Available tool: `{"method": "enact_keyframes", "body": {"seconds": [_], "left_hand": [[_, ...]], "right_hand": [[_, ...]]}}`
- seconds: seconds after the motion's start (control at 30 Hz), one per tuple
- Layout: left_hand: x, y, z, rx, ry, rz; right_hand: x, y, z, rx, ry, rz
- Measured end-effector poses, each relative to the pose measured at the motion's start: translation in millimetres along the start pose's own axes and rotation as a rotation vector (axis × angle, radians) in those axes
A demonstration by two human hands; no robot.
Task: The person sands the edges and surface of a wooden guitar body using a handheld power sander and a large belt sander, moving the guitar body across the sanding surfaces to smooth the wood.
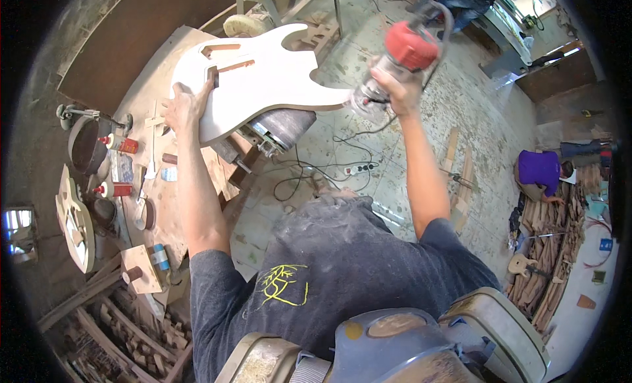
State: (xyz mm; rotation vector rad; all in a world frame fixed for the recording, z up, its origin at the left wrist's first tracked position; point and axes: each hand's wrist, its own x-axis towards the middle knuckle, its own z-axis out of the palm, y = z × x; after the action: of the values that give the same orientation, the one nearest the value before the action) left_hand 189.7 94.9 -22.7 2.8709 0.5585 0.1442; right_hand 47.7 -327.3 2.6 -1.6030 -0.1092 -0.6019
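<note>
A white electric guitar body [266,70] with cut-out cavities lies over the bench edge. Its narrow end points right. My left hand [186,108] presses at its left edge, fingers spread and thumb reaching over the top near a cavity. At the right tip of the body, my right hand [400,86] is closed round a handheld router [407,50] with a red top and a cable. The router is smeared by motion, so I cannot tell whether its base touches the wood. A belt sander roller [289,126] sits under the body's near edge.
Two glue bottles [120,144], a blue-labelled cylinder [160,256] and wood pieces lie on the left bench [172,205]. A cable and power strip [359,169] are on the floor. A person in purple [538,172] bends over stacked wood at right; another person's legs [461,11] show at the top.
</note>
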Motion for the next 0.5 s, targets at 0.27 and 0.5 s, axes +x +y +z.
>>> {"method": "enact_keyframes", "body": {"seconds": [0.27, 0.5], "left_hand": [[22.9, -54.7, -3.5, -0.672, -0.413, 0.014], [-30.8, -96.7, 33.7, -1.292, -0.433, -0.174]], "right_hand": [[-20.4, -32.6, -38.3, 0.050, 0.233, -0.054], [-13.4, -34.6, -27.0, 0.012, 0.275, -0.021]]}}
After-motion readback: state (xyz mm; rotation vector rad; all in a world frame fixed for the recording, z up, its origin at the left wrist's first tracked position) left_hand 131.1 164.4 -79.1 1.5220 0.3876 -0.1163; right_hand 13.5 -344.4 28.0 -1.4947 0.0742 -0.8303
